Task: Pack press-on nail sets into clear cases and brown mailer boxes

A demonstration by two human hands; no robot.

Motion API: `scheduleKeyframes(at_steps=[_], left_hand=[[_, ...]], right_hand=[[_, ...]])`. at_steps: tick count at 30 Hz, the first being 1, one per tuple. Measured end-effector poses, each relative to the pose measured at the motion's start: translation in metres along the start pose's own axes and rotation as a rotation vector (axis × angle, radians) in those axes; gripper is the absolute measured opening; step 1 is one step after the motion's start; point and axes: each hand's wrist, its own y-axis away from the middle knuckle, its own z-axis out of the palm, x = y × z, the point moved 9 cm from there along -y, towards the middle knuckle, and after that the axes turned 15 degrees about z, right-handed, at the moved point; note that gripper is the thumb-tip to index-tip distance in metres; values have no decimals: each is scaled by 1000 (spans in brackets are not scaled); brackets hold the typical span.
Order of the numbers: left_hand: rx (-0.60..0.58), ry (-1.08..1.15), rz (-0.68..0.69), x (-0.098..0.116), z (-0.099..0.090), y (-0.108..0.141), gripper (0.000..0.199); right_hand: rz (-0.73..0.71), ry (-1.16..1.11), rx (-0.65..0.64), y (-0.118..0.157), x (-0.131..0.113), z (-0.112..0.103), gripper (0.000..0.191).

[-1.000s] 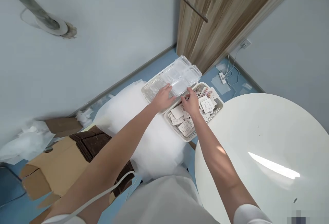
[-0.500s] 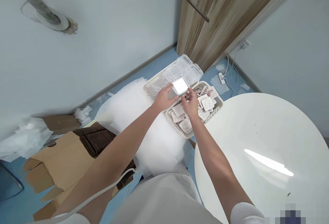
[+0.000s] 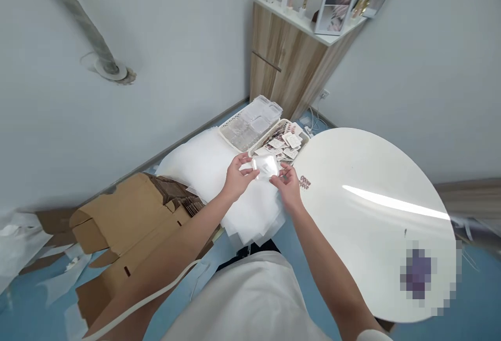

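Observation:
Between my two hands is a small clear plastic box [image 3: 265, 166], held level and bright with reflected light. My left hand [image 3: 236, 178] grips its left edge between thumb and fingers. At the right edge, my right hand [image 3: 288, 186] pinches the box with thumb and fingertips. Just beyond the hands stands a white basket [image 3: 253, 151] of printed cards [image 3: 291, 140]. A second basket [image 3: 230, 142], further left, carries several clear plastic boxes [image 3: 250, 121]. On the table beside my right hand lies a small cluster of pinkish-brown nail-shaped pieces [image 3: 305, 182].
White foam-like sheets [image 3: 203, 161] are piled under my hands. The round white table [image 3: 376, 168] stands at the right, flattened cardboard boxes [image 3: 129, 210] at the left. A wooden cabinet [image 3: 287, 48] with picture frames [image 3: 337, 1] fills the far corner.
The clear box has come from above the baskets back toward my body, over the white sheets. My right fingers now grip its right edge. The camera's view has lifted, showing the cabinet top.

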Motion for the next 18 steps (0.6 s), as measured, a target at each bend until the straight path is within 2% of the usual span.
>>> scheduleKeyframes(at_steps=[4, 8, 12, 18], left_hand=[[-183, 147, -117, 0, 25, 61, 77], [-364, 217, -196, 0, 58, 108, 80], [-520, 190, -233, 1, 95, 139, 70], [-695, 187, -291, -2, 162, 171, 63]], right_hand=[[-9, 170, -42, 72, 15, -31, 61], [-83, 316, -46, 134, 26, -61, 79], [-189, 447, 67, 179, 33, -92, 60], [-222, 443, 235, 216, 48, -146, 45]])
